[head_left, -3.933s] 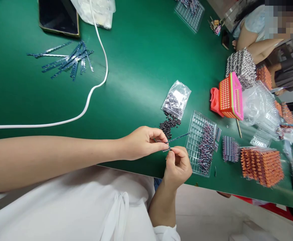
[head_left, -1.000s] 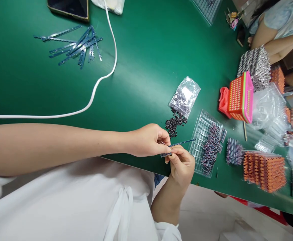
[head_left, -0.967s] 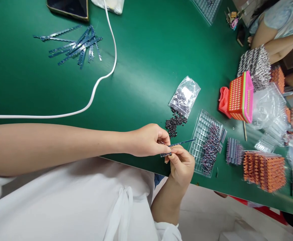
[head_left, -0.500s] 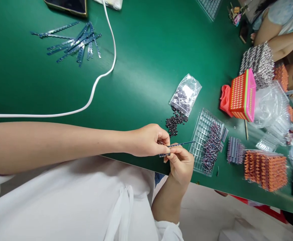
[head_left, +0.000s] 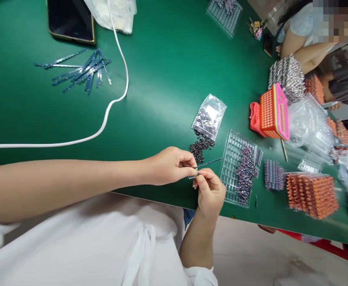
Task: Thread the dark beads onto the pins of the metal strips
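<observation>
My left hand (head_left: 174, 166) reaches in from the left, its thumb and fingers pinched on a thin blue notched strip (head_left: 211, 162). The strip's free end points right, over a clear tray's edge. Against its fingertips, my right hand (head_left: 211, 194) is closed in a pinch; what it grips is too small and hidden to name. Small dark beads (head_left: 200, 150) lie in a pile just beyond the hands, spilling from a clear bag (head_left: 210, 115). Right of the hands, the clear compartment tray (head_left: 229, 171) holds a heap of thin purplish pieces (head_left: 245, 172).
More blue strips (head_left: 86, 71) lie at upper left near a phone (head_left: 70, 20) and white cable (head_left: 106, 115). To the right are a pink-orange basket (head_left: 273, 113), stacked orange pieces (head_left: 311, 194) and plastic bags (head_left: 308, 119). Another person's arm (head_left: 299, 59) shows at upper right.
The view has shifted, so the phone shows more and objects on the right appear farther left. Both hands remain together at the strip, with the fingertips slightly changed.
</observation>
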Demonstrator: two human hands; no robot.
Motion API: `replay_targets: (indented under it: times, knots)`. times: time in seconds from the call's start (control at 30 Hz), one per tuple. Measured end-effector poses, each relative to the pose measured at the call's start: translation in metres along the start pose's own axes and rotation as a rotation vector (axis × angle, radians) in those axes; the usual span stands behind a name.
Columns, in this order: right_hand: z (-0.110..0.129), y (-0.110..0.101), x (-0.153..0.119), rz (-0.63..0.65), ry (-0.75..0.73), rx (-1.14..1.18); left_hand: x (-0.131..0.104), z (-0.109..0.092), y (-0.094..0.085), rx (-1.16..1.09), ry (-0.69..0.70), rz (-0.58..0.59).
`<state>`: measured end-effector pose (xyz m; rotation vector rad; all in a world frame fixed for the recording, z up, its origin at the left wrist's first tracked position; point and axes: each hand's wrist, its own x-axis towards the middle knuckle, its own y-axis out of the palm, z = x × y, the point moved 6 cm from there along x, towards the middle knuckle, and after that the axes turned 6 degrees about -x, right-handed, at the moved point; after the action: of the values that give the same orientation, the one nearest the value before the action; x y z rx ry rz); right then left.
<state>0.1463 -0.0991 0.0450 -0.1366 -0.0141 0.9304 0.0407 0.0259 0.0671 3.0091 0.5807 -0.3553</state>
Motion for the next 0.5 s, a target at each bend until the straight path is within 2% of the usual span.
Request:
replay_targets:
  times: [0.17, 0.27, 0.4, 0.5]
  knots:
    - [0.003, -0.004, -0.001, -0.107, -0.016, -0.068, 0.002, 0.006, 0.001, -0.163, -0.004, -0.011]
    - [0.003, -0.005, -0.002, -0.132, -0.019, -0.075, 0.003, 0.008, 0.001, -0.134, -0.029, -0.028]
    - [0.004, -0.002, -0.002, -0.108, -0.006, -0.044, 0.0, 0.0, -0.002, -0.048, 0.01, -0.027]
    - [0.004, -0.001, -0.003, -0.044, 0.021, 0.005, -0.002, -0.007, -0.001, 0.005, 0.082, 0.023]
